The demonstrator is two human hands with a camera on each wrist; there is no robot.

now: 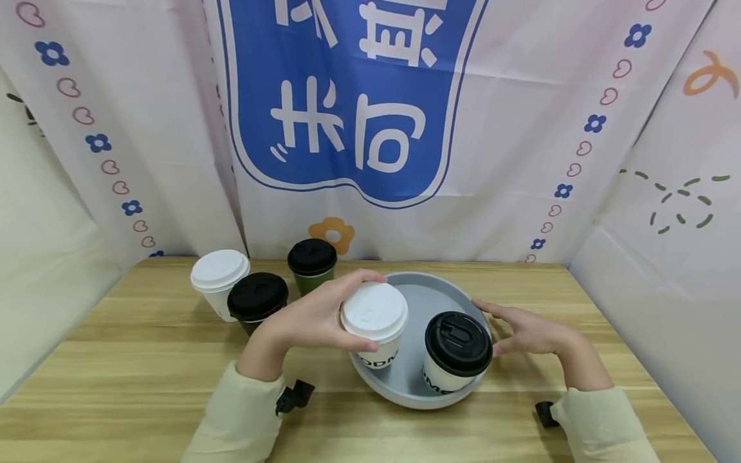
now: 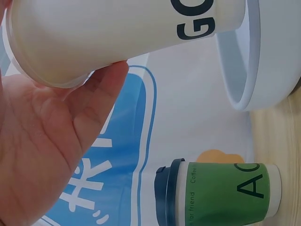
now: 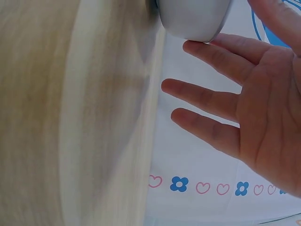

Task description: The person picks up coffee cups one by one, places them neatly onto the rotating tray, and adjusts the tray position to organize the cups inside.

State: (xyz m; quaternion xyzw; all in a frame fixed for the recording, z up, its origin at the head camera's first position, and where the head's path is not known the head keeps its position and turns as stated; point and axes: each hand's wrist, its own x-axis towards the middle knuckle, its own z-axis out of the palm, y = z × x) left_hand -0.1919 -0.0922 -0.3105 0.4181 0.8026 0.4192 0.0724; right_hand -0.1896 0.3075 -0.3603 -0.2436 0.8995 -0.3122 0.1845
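Observation:
My left hand (image 1: 318, 315) holds a white paper cup with a white lid (image 1: 375, 315), thumb on the near side and fingers round the far side. The cup's base is within the rim of a round grey tray (image 1: 412, 321), as the left wrist view also shows. A white cup with a black lid (image 1: 457, 347) stands in the tray's right part. At the tray's right edge is my right hand (image 1: 529, 331), its fingers spread and fairly straight. In the right wrist view, fingertips (image 3: 195, 47) touch the tray's outer wall (image 3: 195, 19).
Left of the tray stand another white-lidded cup (image 1: 220, 273), a dark cup with a black lid (image 1: 257, 299) and a green cup with a black lid (image 1: 312, 260). A printed cloth (image 1: 509, 161) hangs behind the wooden table (image 1: 139, 373), with pale side walls left and right.

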